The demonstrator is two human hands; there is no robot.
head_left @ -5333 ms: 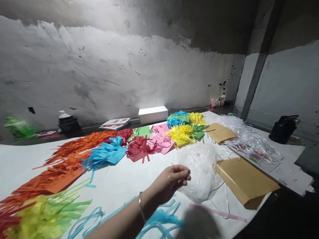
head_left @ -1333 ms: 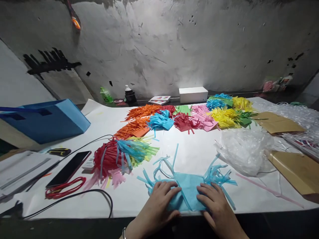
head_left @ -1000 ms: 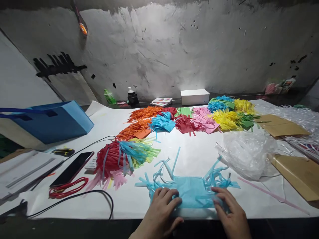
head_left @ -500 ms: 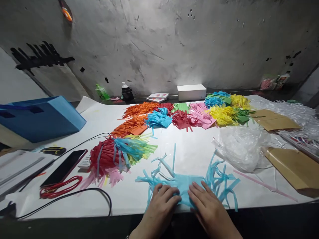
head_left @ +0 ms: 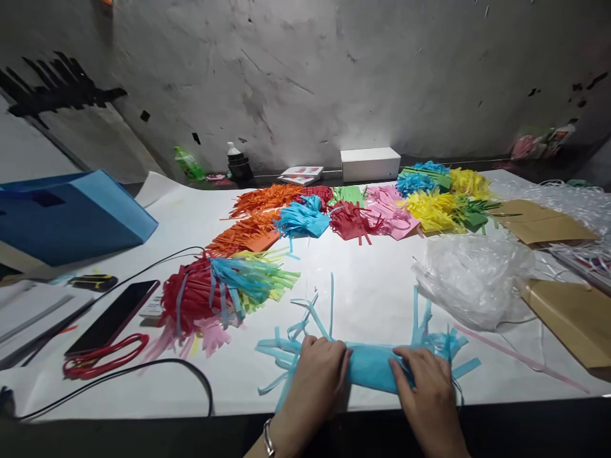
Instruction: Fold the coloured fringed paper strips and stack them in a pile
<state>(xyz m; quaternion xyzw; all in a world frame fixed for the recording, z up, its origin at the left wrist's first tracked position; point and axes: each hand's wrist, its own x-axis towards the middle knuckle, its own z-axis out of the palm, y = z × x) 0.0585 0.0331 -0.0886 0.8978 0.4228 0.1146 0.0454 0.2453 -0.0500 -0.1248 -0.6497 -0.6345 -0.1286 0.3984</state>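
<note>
A light-blue tissue paper piece (head_left: 373,367) with fringed strips at both ends lies near the table's front edge, its plain middle band folded over. My left hand (head_left: 319,372) is closed on the left part of this band, fingers curled over its upper edge. On the right part, my right hand (head_left: 427,385) grips the paper between thumb and fingers. Blue strips fan out beyond both hands. Part of the paper is hidden beneath my fingers.
Colourful fringed tissue bundles (head_left: 351,221) line the back. A red, blue and yellow-green tassel pile (head_left: 195,296), phone (head_left: 112,318), red cord (head_left: 107,356) and black cable (head_left: 186,364) lie left. Clear plastic (head_left: 477,280) and brown envelopes (head_left: 573,318) lie right.
My hands have moved apart, from lying flat on the paper's middle to gripping it further out. The blue middle band now looks folded into a narrower, wider strip. The view has shifted slightly.
</note>
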